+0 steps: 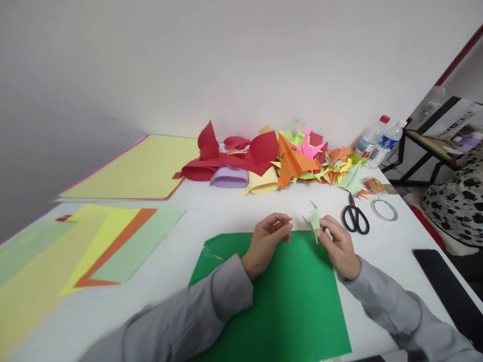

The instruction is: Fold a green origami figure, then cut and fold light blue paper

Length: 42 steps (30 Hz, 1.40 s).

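My right hand [338,247] pinches a small pale green origami paper crane [314,219] between thumb and fingers, above the far right part of a green sheet [290,306]. The crane's thin points stick up and to the left. To its left, my left hand [267,242] is loosely curled over the same sheet, with a gap between thumb and fingers. Nothing shows in it, and it does not touch the crane.
Black-handled scissors [355,216] and a tape roll [384,209] lie right of my right hand. Folded paper shapes [298,161] are heaped along the wall, near two bottles [385,143]. Coloured sheets [139,251] lie left; a black strip [445,291] lies right.
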Tool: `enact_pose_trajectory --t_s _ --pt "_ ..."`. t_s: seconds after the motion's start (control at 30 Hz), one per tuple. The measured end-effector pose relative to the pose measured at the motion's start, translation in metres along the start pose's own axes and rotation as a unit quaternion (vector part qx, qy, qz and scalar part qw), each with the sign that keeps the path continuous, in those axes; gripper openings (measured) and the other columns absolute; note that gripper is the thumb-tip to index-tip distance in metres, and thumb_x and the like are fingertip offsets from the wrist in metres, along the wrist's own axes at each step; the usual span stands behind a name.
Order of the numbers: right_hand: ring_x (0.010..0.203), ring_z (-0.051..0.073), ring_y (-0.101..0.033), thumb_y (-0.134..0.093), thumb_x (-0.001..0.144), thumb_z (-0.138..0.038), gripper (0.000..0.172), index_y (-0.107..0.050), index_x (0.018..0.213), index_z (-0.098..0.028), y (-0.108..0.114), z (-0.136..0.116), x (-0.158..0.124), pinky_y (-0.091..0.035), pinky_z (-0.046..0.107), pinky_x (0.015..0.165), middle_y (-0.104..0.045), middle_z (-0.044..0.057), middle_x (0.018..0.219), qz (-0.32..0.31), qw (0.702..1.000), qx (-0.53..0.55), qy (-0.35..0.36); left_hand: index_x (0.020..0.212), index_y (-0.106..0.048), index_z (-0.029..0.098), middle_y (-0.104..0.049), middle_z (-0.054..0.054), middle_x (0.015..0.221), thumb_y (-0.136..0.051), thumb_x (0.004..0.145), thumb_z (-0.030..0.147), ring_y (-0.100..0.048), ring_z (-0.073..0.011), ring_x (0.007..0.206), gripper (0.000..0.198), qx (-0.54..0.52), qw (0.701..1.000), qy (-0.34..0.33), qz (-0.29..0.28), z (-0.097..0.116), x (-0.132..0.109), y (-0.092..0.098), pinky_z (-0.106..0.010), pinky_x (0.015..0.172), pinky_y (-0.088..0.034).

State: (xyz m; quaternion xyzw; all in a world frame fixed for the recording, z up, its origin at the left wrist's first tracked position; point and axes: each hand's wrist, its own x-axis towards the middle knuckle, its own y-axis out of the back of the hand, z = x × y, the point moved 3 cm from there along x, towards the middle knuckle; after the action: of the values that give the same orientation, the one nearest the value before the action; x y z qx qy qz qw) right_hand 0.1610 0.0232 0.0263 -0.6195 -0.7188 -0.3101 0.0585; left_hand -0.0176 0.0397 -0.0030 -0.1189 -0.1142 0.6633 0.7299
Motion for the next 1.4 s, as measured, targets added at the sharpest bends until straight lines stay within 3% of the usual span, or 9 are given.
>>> enact_pose_trajectory --t_s 0.13,0.23,0.4,0.57,0.87,1.4 --pt "0.073 0.019 -0.05 -0.043 0.094 -0.013 0.035 -0.06 0.123 -0.023 0.001 -0.008 -0.003 -0.038 0.033 0.065 -0.053 0.004 0.078 0.004 0.962 -0.216 0.164 0.079 -0.067 0.016 -0.06 0.002 0.057 -0.074 0.072 0.037 -0.055 -0.0119 0.053 0.023 0.0 1.0 -0.012 -0.014 -0.001 0.001 0.001 -0.027 0.056 -0.046" --pt "0.075 0.019 -0.051 -0.045 0.093 -0.01 0.035 -0.057 0.124 -0.019 0.0 -0.007 -0.003 -0.037 0.034 0.067 -0.058 0.006 0.081 -0.018 0.929 -0.301 0.214 0.073 -0.069 0.016 -0.061 0.001 0.061 -0.075 0.072 0.036 -0.056 -0.0125 0.056 0.021 0.021 0.998 -0.043 -0.027 0.005 0.002 0.002 -0.028 0.059 -0.047" --pt "0.075 0.018 -0.05 -0.044 0.094 -0.01 0.029 -0.062 0.113 -0.021 0.004 -0.006 -0.002 -0.033 0.033 0.068 -0.06 0.005 0.081 -0.018 0.911 -0.337 0.237 0.064 -0.07 0.017 -0.059 -0.002 0.065 -0.072 0.075 0.033 -0.055 -0.0127 0.059 0.02 0.093 0.989 -0.089 -0.068 0.016 0.004 0.004 -0.028 0.062 -0.048" --pt "0.073 0.017 -0.047 -0.047 0.093 -0.01 0.027 -0.065 0.11 -0.021 0.007 -0.006 -0.003 -0.03 0.033 0.068 -0.059 0.005 0.078 -0.012 0.894 -0.367 0.256 0.065 -0.073 0.017 -0.059 -0.004 0.07 -0.069 0.075 0.026 -0.056 -0.014 0.065 0.014 0.128 0.981 -0.108 -0.095 0.013 0.005 0.006 -0.028 0.062 -0.047" --pt "0.071 0.017 -0.046 -0.049 0.093 -0.011 0.026 -0.064 0.11 -0.023 0.005 -0.005 -0.003 -0.03 0.033 0.069 -0.058 0.003 0.076 -0.023 0.872 -0.401 0.281 0.073 -0.075 0.017 -0.063 -0.005 0.077 -0.073 0.071 0.017 -0.058 -0.0147 0.073 0.004 0.114 0.983 -0.116 -0.086 0.005 0.007 0.009 -0.026 0.065 -0.046" --pt "0.071 0.017 -0.046 -0.047 0.092 -0.006 0.028 -0.063 0.109 -0.022 0.005 -0.003 -0.003 -0.031 0.033 0.068 -0.058 0.003 0.076 -0.025 0.887 -0.371 0.275 0.067 -0.074 0.017 -0.065 -0.004 0.069 -0.077 0.069 0.026 -0.059 -0.0137 0.065 0.009 0.115 0.983 -0.107 -0.09 0.007 0.006 0.009 -0.025 0.061 -0.048"
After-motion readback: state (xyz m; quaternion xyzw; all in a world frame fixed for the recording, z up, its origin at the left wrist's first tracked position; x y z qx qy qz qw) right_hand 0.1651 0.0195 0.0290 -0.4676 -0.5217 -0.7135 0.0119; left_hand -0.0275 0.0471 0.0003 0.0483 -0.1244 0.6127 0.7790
